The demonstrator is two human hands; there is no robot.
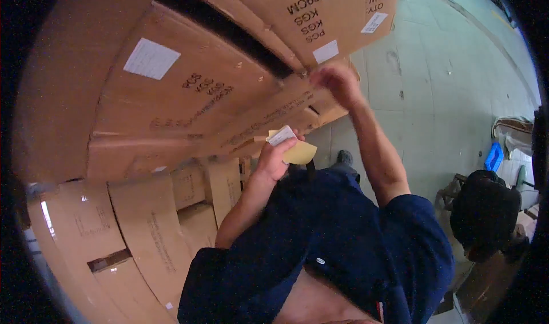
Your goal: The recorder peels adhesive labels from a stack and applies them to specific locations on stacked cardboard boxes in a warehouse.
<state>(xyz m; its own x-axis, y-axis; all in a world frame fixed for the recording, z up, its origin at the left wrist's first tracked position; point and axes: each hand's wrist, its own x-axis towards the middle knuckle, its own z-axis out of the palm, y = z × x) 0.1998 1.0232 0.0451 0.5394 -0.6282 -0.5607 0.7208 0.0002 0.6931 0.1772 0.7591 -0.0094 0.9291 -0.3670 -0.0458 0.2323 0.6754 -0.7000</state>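
Observation:
My left hand (273,159) is closed on a small stack of white labels (281,135), and a yellow backing sheet (301,152) sticks out of the same grip. Higher up, my right hand (338,84) is raised beside the lower edge of a large cardboard box (349,9). Motion smears its fingers, so I cannot tell whether they hold or touch anything. Just above that hand, a white label (326,52) is stuck on the box, and another white label (374,22) sits further right. A second big carton (131,104) to the left bears a white label (152,58).
More cartons (148,227) are stacked at the lower left. Pale green floor (423,95) stretches along the right. A black-covered seat (486,209) and a blue plastic item (494,157) stand at the far right. My shoe (345,157) shows below my hands.

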